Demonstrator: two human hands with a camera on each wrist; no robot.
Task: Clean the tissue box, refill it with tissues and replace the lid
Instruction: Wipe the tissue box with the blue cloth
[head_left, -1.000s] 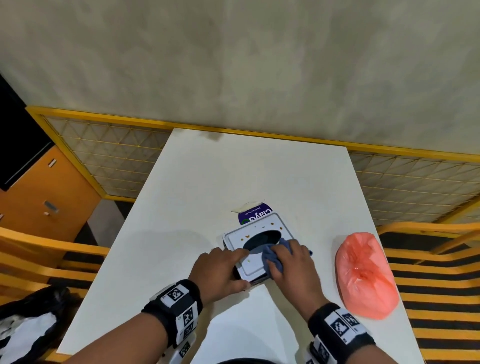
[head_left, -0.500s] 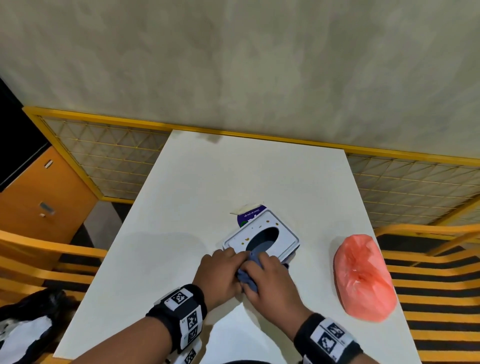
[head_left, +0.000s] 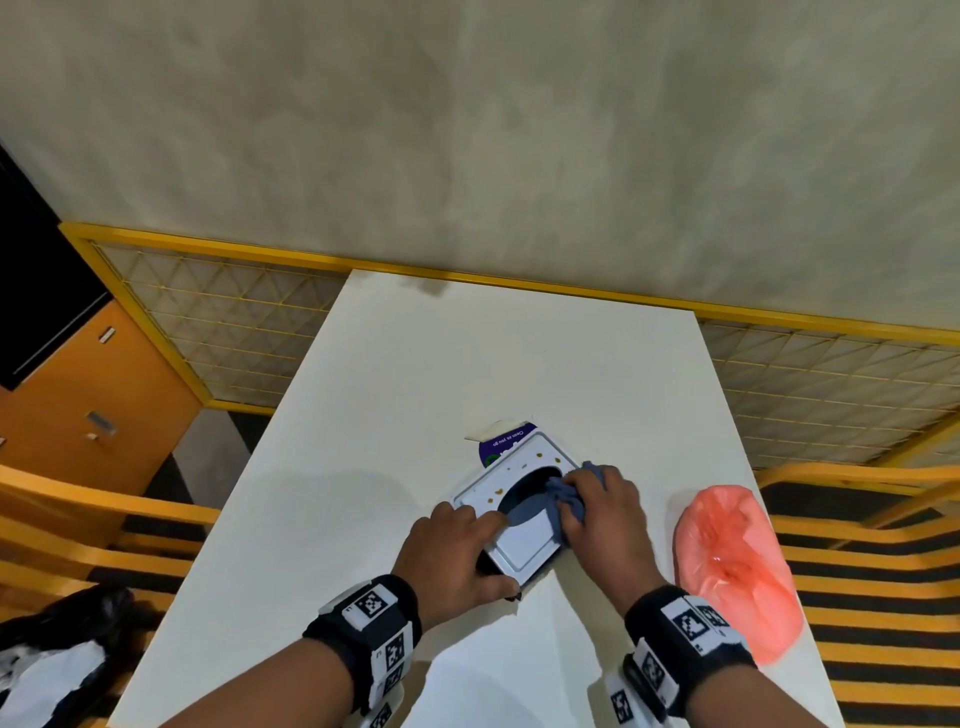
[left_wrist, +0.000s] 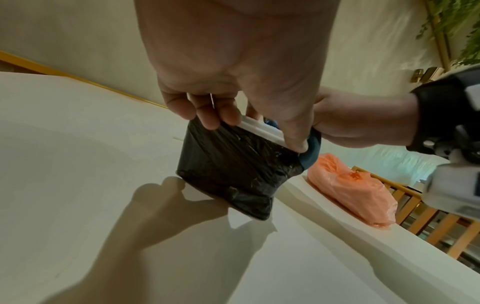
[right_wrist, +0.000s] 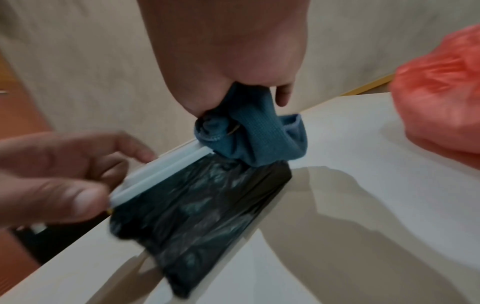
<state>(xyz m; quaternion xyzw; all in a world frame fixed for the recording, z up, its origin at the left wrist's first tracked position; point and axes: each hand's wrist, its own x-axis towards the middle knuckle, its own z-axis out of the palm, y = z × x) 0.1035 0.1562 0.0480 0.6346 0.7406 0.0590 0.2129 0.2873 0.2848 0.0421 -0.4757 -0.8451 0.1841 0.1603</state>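
Note:
The tissue box (head_left: 524, 538) has a white lid with an oval hole and brown specks, and black-wrapped sides (left_wrist: 233, 164) (right_wrist: 197, 207). It stands near the table's front middle. My left hand (head_left: 457, 545) grips its near-left corner, thumb and fingers on the lid's rim (left_wrist: 259, 129). My right hand (head_left: 602, 514) holds a bunched blue cloth (head_left: 563, 496) (right_wrist: 249, 135) pressed on the lid's right side beside the hole. A purple and white packet (head_left: 506, 441) peeks out behind the box.
An orange-pink plastic bag (head_left: 732, 561) (left_wrist: 350, 191) lies on the white table (head_left: 467, 374) to the right of the box, close to the right edge. Yellow railings and orange chair slats flank the table. A wall rises behind it.
My right hand with the cloth swept from the lid's near edge toward me, then back out to the lid's right far side. The left hand keeps its grip on the box.

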